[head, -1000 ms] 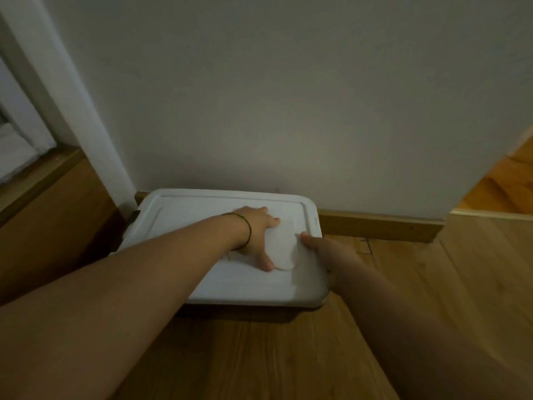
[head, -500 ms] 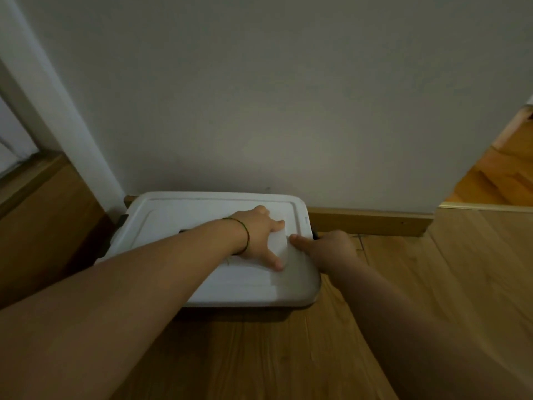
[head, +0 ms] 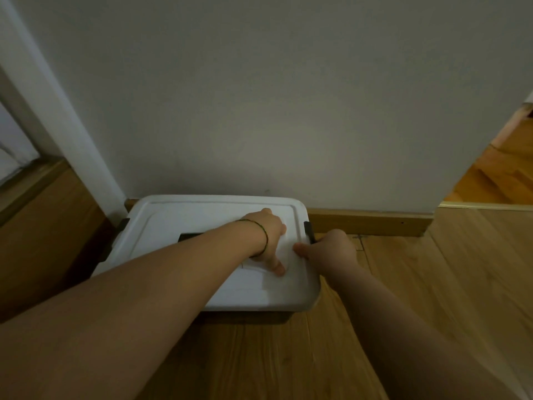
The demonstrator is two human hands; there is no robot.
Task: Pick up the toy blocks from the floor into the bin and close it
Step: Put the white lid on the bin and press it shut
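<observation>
A closed bin with a white lid (head: 187, 217) stands on the wooden floor against the wall. My left hand (head: 271, 235) lies flat on the right part of the lid, fingers spread, pressing down. At the lid's right edge, my right hand (head: 331, 251) has its thumb on top of the lid and its fingers curled round the black right latch (head: 308, 229). The bin's inside is hidden by the lid, and no toy blocks are in view.
A second black latch (head: 122, 225) sits on the bin's left side, close to a wooden panel (head: 43, 226). A wooden baseboard (head: 369, 223) runs along the wall. A doorway (head: 496, 174) opens at the right. Bare floorboards (head: 288, 356) lie in front.
My right hand has slid from the lid's front right corner back along the right edge to the black latch, which now shows. My left hand stays pressed on the lid.
</observation>
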